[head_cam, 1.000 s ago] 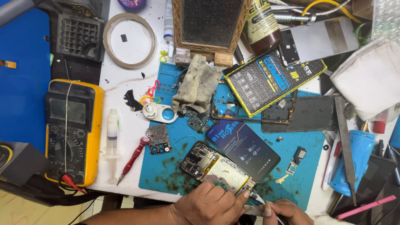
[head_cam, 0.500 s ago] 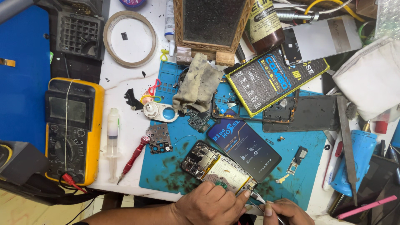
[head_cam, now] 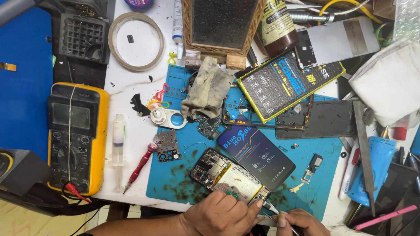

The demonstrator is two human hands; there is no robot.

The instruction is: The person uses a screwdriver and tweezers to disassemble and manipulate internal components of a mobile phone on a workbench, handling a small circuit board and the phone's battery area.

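Observation:
An opened phone lies tilted on the blue work mat, its circuit board and pale battery bare. My left hand rests on the phone's near end, fingers pressing its lower edge. My right hand grips thin metal tweezers whose tips point at that same end, beside my left fingertips. A dark screen panel with a printed film lies just beyond, overlapping the phone's far side.
A yellow multimeter, a syringe and a red screwdriver lie left of the mat. A grey rag, a yellow-edged box, a phone frame and small parts crowd the back and right.

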